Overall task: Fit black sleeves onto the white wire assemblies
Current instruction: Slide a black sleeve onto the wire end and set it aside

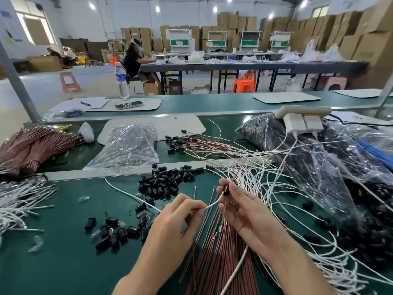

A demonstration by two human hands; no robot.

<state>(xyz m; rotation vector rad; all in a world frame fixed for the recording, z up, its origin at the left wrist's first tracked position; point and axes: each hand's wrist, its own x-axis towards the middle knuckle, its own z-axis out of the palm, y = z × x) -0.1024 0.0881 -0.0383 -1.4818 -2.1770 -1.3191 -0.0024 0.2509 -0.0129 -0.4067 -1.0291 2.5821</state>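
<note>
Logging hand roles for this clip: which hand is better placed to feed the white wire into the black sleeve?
Left. The left hand pinches the white wire close to its end, which sits at the black sleeve that the right hand grips.

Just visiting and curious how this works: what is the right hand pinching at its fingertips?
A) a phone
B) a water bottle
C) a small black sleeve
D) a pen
C: the right hand pinches a black sleeve, and the left hand pinches a white wire whose end points at that sleeve.
</note>
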